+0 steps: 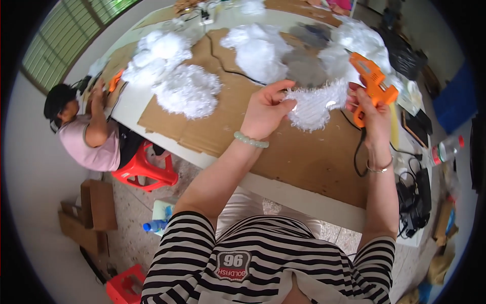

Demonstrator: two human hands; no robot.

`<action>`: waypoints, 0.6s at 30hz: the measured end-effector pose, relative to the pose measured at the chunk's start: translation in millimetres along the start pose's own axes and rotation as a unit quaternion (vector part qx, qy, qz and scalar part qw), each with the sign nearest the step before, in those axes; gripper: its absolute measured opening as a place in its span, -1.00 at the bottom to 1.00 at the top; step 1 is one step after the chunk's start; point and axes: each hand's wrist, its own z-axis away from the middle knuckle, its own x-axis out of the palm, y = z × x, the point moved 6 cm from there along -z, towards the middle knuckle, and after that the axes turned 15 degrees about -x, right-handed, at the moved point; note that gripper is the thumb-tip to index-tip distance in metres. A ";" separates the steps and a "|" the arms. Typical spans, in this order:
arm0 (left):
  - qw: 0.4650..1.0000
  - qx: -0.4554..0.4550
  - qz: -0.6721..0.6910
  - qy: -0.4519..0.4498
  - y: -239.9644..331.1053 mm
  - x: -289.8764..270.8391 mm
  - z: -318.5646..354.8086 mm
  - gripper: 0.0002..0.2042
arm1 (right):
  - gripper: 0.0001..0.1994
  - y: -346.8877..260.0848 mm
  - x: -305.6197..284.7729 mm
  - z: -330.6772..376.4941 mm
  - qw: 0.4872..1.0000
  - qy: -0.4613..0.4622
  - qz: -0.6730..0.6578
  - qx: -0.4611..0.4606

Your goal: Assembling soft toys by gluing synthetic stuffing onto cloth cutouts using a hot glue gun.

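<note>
A piece of fluffy white fabric point(311, 107) is stretched between my two hands above the cardboard. My left hand point(267, 110) pinches its left edge between thumb and fingers. In my right hand point(372, 114) is an orange hot glue gun point(373, 78), its nozzle tilted up and to the left. The fingers of that hand also touch the right end of the fabric. A black cord point(360, 152) hangs from the gun's handle. Left of my hands lies a shaggy white fabric pile point(187, 93).
Brown cardboard point(228, 121) covers much of the white table. White stuffing point(263, 53) and grey material point(306, 68) lie farther back. A plastic bottle point(444, 151) and black power adapters point(415, 200) are at right. Another person point(91, 139) sits on a red stool point(147, 169) at left.
</note>
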 end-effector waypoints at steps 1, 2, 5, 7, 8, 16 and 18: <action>1.000 0.006 0.009 0.015 8.3 -7.8 -0.3 -0.67 | -0.62 -4.8 -1.5 -0.8 0.999 0.015 -0.028 -0.010; 0.998 0.028 0.004 0.061 24.1 -20.2 4.0 -0.68 | -0.63 -2.3 -4.8 -3.1 0.999 0.012 -0.028 -0.014; 0.982 0.077 -0.024 0.173 76.3 -79.4 15.4 -0.69 | -0.63 -3.5 -6.4 -6.4 1.000 0.002 -0.024 -0.010; 0.971 0.091 -0.040 0.220 107.4 -131.7 19.7 -0.67 | -0.63 -5.7 -2.9 -6.4 1.000 0.005 -0.011 -0.007; 0.960 0.095 -0.078 0.251 124.5 -152.9 28.3 -0.64 | -0.63 -5.2 -0.2 -7.7 1.000 -0.006 -0.017 -0.007; 0.851 0.002 -0.300 0.430 142.2 -259.5 23.9 -0.64 | -0.63 -12.1 -0.7 -5.9 1.000 -0.009 -0.030 -0.003; 0.763 0.084 -0.425 0.479 151.8 -290.3 34.1 -0.67 | -0.62 -14.0 3.0 -6.0 0.999 -0.016 -0.037 -0.005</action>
